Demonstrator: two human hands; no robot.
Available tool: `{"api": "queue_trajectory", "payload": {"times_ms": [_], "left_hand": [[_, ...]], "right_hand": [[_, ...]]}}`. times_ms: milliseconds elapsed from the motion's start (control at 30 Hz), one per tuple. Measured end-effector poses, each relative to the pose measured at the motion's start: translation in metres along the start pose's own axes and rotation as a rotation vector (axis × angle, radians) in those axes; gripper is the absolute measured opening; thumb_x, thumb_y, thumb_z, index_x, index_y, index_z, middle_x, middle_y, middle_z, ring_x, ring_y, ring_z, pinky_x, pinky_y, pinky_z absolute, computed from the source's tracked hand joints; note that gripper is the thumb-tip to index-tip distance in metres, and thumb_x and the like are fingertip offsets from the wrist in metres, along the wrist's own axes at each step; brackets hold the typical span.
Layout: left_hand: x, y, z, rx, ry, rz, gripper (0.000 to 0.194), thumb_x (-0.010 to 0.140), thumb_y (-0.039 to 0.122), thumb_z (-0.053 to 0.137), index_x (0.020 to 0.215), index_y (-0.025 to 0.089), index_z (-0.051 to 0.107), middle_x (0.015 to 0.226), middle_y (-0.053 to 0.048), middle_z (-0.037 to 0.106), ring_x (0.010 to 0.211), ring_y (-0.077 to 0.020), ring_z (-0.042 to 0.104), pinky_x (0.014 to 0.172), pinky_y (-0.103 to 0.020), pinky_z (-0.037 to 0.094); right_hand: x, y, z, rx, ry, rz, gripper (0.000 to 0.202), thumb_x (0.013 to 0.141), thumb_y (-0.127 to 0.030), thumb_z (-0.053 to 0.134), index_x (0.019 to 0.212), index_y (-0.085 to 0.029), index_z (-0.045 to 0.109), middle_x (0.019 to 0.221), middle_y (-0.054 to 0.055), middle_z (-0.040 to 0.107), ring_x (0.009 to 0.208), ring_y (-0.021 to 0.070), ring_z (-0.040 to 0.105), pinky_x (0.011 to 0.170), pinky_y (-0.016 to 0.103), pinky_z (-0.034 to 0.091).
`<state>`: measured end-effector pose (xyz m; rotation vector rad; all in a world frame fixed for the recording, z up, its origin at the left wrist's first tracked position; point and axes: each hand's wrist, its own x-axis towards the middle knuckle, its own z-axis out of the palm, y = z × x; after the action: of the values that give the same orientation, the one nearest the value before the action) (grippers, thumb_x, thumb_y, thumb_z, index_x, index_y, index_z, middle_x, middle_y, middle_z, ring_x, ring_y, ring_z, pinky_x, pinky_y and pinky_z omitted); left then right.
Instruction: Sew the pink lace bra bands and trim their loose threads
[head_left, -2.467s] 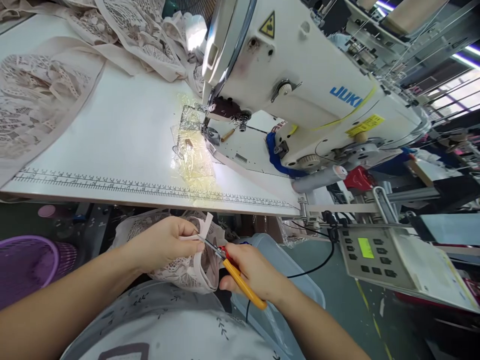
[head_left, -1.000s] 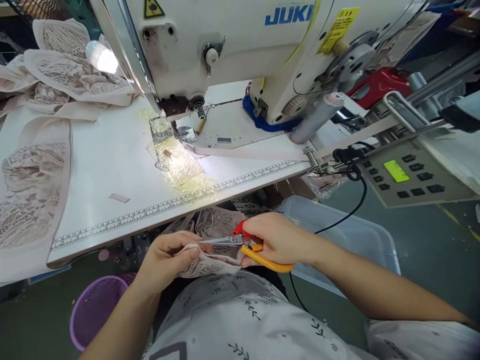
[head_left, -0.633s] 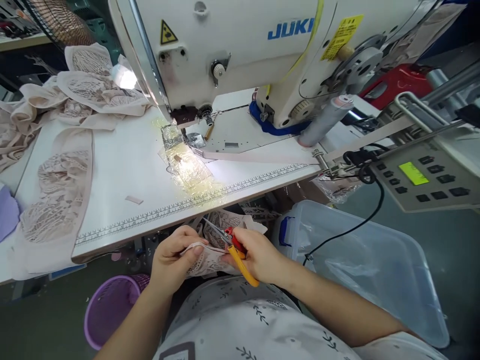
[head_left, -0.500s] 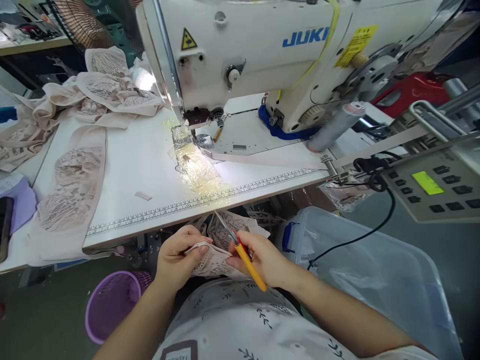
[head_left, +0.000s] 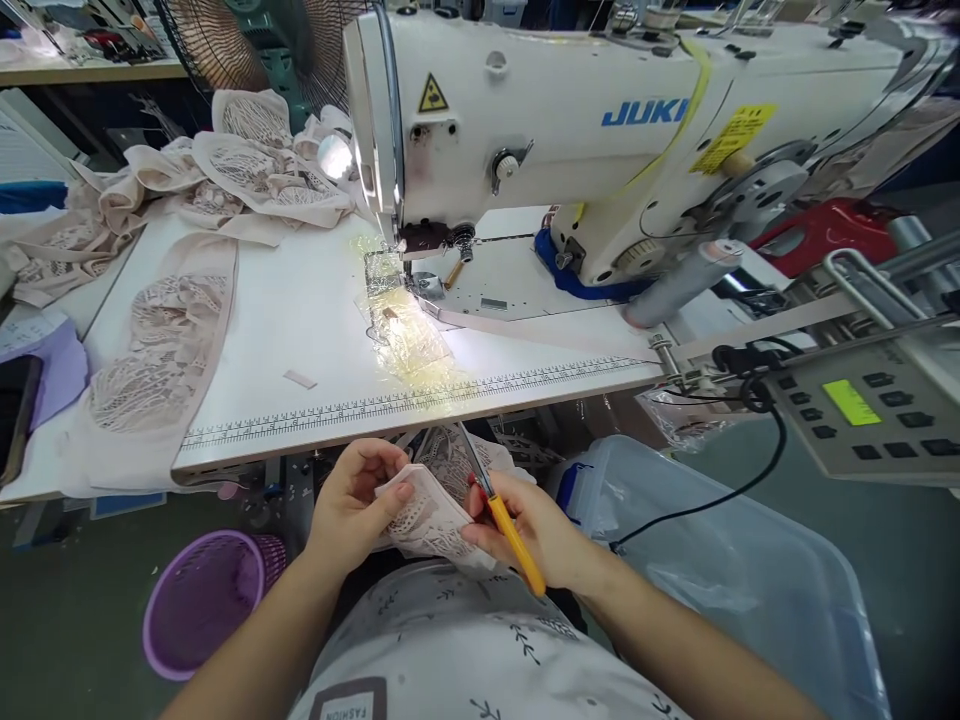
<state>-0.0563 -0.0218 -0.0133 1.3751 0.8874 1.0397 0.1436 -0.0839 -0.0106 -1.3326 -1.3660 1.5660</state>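
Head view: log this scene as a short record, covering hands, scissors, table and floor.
Left hand: pinching lace fabric
Right hand: holding scissors, fingertips at the fabric
Scissors: orange handle visible, blades pointing away from the person
Table: sewing machine, small beige scrap
Floor: purple basket, left of the person

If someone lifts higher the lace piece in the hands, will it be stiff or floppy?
The lace piece will probably be floppy, as its edge bends between the left hand and right hand. It looks light, being thin openwork. Its openings might snag on the scissors close by.
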Motion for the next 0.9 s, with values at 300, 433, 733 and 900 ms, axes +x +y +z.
{"api": "queue_trajectory", "payload": {"times_ms": [300, 433, 733, 900], "left_hand": [[-0.002, -0.003, -0.005, 0.236, -0.047, 0.355, 0.011, 0.079, 0.009, 0.061, 0.078, 0.020, 0.059, 0.094, -0.006, 0.060, 0.087, -0.0170, 0.059, 0.069, -0.028, 0.050], [-0.002, 0.001, -0.009, 0.114, -0.171, 0.252, 0.015, 0.086, 0.020, 0.053, 0.073, 0.018, 0.061, 0.092, -0.008, 0.061, 0.086, -0.0188, 0.059, 0.073, -0.031, 0.049], [0.005, 0.017, -0.002, -0.041, -0.206, -0.313, 0.021, 0.072, 0.030, 0.071, 0.084, 0.017, 0.060, 0.081, -0.004, 0.062, 0.071, -0.0147, 0.057, 0.062, -0.024, 0.047], [0.008, 0.012, 0.006, -0.043, -0.294, -0.411, 0.027, 0.071, 0.041, 0.069, 0.071, 0.014, 0.064, 0.068, -0.003, 0.059, 0.060, -0.0122, 0.051, 0.053, -0.023, 0.041]], "right_hand": [[-0.004, 0.000, -0.001, -0.069, 0.020, -0.042, 0.037, 0.073, -0.044, 0.065, 0.070, -0.019, 0.038, 0.068, -0.003, 0.043, 0.058, 0.0086, 0.036, 0.053, 0.022, 0.034], [-0.005, 0.001, -0.002, -0.124, -0.012, -0.083, 0.035, 0.075, -0.041, 0.061, 0.068, -0.020, 0.035, 0.067, -0.003, 0.042, 0.058, 0.0090, 0.036, 0.052, 0.022, 0.033], [-0.010, 0.007, -0.010, -0.208, -0.088, -0.118, 0.033, 0.075, -0.044, 0.063, 0.070, -0.019, 0.042, 0.065, -0.004, 0.041, 0.057, 0.0093, 0.036, 0.051, 0.021, 0.032], [-0.013, 0.013, -0.013, -0.221, -0.106, -0.118, 0.033, 0.075, -0.045, 0.063, 0.073, -0.019, 0.044, 0.064, -0.003, 0.042, 0.057, 0.0097, 0.036, 0.050, 0.021, 0.031]]}}
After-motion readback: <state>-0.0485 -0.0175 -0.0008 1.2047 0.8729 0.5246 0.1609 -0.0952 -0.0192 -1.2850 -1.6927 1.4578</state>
